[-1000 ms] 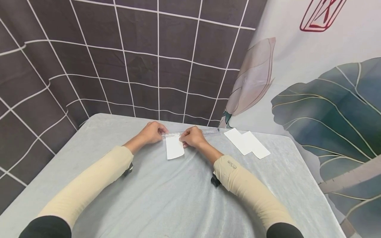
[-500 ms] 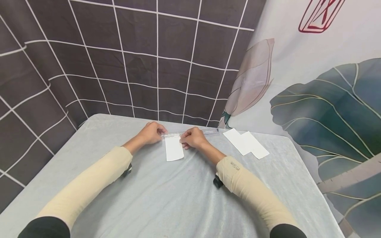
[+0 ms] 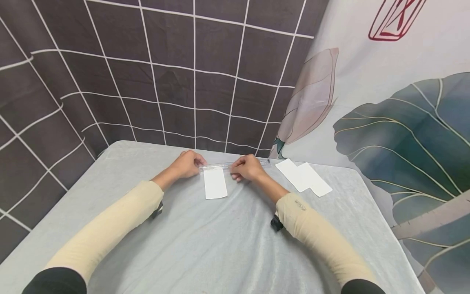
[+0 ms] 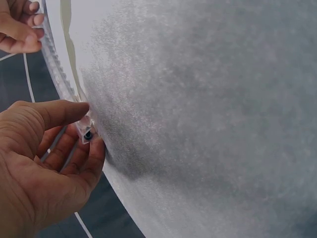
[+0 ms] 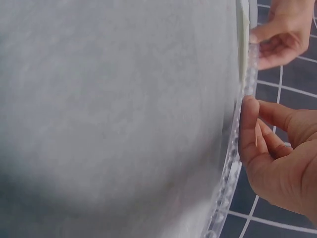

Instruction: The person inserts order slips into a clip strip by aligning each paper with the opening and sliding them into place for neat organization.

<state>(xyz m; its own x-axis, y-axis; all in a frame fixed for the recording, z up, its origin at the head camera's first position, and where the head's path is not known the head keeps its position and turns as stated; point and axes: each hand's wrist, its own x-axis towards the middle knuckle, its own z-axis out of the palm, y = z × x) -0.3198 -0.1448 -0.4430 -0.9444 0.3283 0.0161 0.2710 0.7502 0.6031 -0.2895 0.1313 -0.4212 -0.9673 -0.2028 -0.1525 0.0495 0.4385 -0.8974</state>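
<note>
Beige sleeves [image 3: 106, 228] reach over a grey cloth-covered table [image 3: 205, 253]. On it lies a white card [image 3: 215, 184], its far edge meeting a clear strip [image 3: 219, 165]; whether the strip grips it I cannot tell. The hands are apart, either side of the card: the left hand [image 3: 186, 164] pinches the strip's end between thumb and fingers, the right hand [image 3: 248, 168] pinches it farther along. Two overlapping white cards [image 3: 304, 177] lie near the strip's right end. Behind hang a dark gridded curtain [image 3: 216, 90] and a pale leaf-printed curtain [image 3: 382, 69]
</note>
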